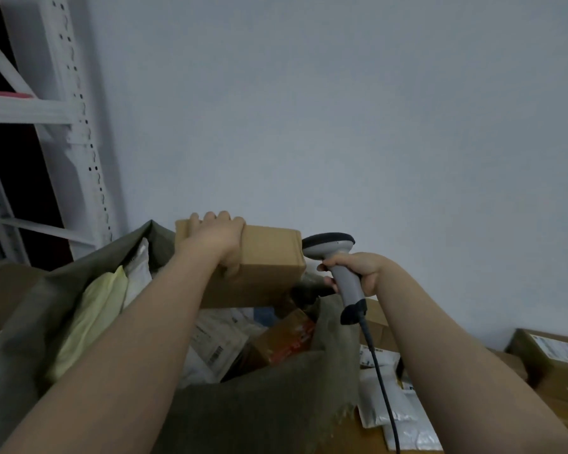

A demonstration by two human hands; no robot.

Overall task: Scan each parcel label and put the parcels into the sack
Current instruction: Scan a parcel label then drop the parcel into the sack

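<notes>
My left hand (218, 239) grips a brown cardboard box (266, 263) from above, fingers over its far top edge and thumb on its near face. The box hangs over the open mouth of a grey-green sack (269, 398). Inside the sack lie a yellow mailer (89, 319), white labelled mailers (217, 342) and an orange-printed box (286, 339). My right hand (361, 270) holds a grey corded barcode scanner (335, 257) by its handle, its head right beside the box's right end.
White mailers (397, 411) and a labelled cardboard box (554, 358) lie on the surface at the right. A white metal shelf rack (76, 126) stands at the left against a plain wall. The scanner cable (384, 388) trails down past my right forearm.
</notes>
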